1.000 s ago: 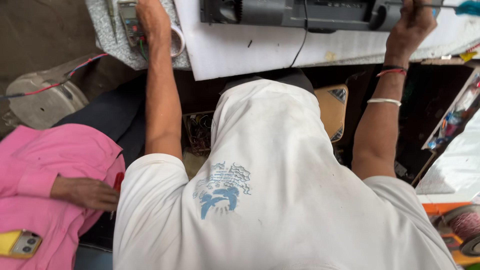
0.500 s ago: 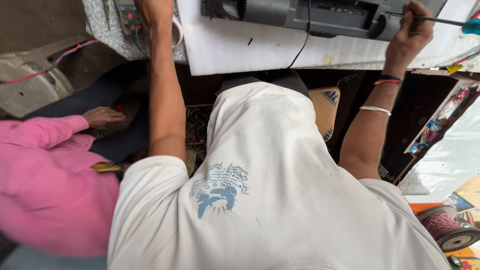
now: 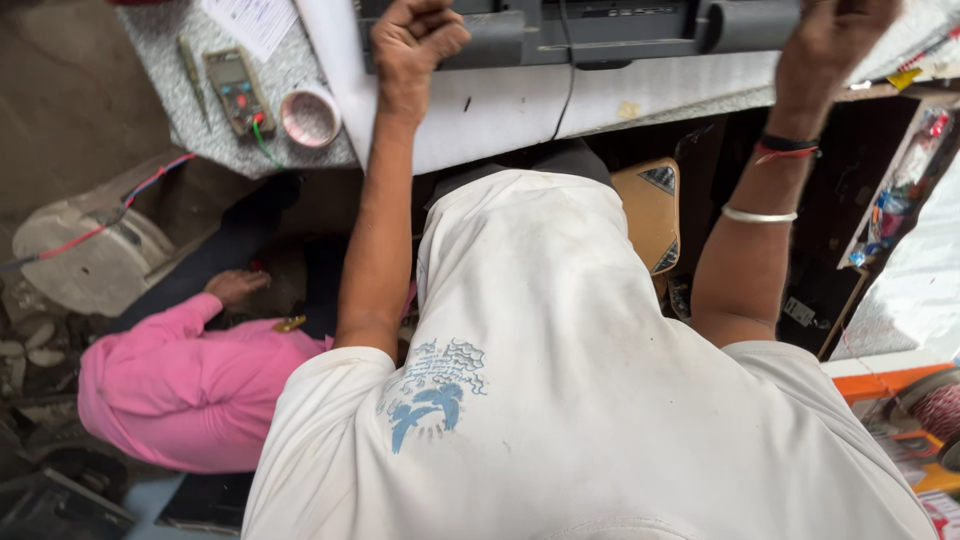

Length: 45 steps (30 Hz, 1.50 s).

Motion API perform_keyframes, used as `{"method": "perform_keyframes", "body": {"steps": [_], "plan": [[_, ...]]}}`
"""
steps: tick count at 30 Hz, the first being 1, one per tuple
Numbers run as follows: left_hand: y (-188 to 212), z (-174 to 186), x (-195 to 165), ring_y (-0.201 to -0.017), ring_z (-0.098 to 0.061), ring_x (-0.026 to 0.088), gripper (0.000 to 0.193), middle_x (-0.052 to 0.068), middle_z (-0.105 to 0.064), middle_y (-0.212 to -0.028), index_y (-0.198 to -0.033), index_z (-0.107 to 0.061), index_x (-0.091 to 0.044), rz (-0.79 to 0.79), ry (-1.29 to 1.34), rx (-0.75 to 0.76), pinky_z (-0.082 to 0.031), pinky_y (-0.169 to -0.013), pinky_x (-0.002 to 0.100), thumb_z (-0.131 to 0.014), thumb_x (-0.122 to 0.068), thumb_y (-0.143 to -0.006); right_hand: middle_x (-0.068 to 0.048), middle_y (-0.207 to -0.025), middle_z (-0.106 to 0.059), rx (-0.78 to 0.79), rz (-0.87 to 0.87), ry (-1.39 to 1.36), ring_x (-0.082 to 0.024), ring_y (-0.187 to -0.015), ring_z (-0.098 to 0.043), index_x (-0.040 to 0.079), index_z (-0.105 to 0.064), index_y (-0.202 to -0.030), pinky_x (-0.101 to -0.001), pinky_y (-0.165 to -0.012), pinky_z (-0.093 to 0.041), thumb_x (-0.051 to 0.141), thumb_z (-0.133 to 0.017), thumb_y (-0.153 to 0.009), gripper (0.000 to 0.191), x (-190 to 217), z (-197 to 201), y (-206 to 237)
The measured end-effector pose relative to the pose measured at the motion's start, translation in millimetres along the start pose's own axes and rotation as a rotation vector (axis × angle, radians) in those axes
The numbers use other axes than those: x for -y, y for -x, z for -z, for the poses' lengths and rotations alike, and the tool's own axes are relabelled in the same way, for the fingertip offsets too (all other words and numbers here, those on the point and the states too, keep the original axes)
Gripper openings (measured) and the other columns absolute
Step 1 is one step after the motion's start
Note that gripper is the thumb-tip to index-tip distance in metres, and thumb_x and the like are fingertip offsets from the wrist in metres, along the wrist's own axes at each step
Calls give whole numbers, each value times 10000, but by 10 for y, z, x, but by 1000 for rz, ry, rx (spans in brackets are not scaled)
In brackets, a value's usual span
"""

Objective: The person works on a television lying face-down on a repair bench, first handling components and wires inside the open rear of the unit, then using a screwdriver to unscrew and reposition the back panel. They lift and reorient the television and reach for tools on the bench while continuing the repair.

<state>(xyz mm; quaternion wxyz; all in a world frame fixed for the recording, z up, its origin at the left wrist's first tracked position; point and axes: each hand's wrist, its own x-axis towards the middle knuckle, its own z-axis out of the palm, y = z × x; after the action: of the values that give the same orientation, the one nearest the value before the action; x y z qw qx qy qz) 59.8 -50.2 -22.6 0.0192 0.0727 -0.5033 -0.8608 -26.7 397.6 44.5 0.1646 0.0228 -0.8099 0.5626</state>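
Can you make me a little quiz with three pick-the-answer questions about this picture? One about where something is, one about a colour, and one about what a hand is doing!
1. Where is the roll of tape?
A. On the grey counter beside the meter
B. On the floor
C. On the white shirt

2. What colour is the sleeve of the person crouching nearby?
A. Green
B. Pink
C. Black

3. How is the left hand?
A. Flat and open on the counter
B. Hanging down by the knee
C. Curled into a fist at the dark machine

Answers:
1. A, the tape lies on the grey counter next to the meter.
2. B, the sleeve is bright pink.
3. C, its fingers are folded in, up against the dark machine.
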Motion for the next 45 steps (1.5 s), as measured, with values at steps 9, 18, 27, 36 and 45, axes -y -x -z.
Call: {"method": "perform_keyframes", "body": {"steps": [9,18,27,36,45], "plan": [[-149,-974,293,-1007,-763,167,219,95,-776,-1066,-1150,-713,-30,-41,41,211,-660,-932,314,-825,40,-976,-95,-1050,-712,433,32,-472,-227,-1046,-769,27,-625,-1200,-398,-939,-639,183,-643,-1171,160,799,-754,277],[-250,-1334,399,-1051,-761,166,278,85,-762,-1087,-1198,-696,-47,-91,47,157,-649,-997,324,-797,59,-962,-146,-1134,-746,451,-30,-509,-262,-1092,-762,8,-583,-1242,-403,-932,-631,155,-631,-1159,176,721,-622,-16],[-374,-1619,630,-1045,-762,166,296,82,-764,-1076,-1207,-682,-48,-173,80,31,-656,-981,323,-793,62,-956,-177,-1157,-730,571,-94,-603,-285,-1136,-757,14,-525,-1290,-415,-965,-617,80,-625,-1162,175,382,-533,-413],[-286,-1612,800,-1036,-749,153,308,89,-761,-1058,-1207,-685,-21,-109,205,-105,-638,-977,304,-803,71,-938,-196,-1165,-726,690,-271,-684,-286,-1134,-753,-5,-480,-1285,-427,-981,-603,56,-610,-1149,197,256,-717,-606],[-160,-1208,789,-1025,-753,143,227,93,-771,-1054,-1129,-714,-7,24,176,-71,-639,-969,289,-812,53,-933,-183,-1117,-716,616,-401,-602,-268,-1127,-752,-3,-472,-1312,-410,-988,-606,62,-623,-1158,226,457,-944,-322]]}}
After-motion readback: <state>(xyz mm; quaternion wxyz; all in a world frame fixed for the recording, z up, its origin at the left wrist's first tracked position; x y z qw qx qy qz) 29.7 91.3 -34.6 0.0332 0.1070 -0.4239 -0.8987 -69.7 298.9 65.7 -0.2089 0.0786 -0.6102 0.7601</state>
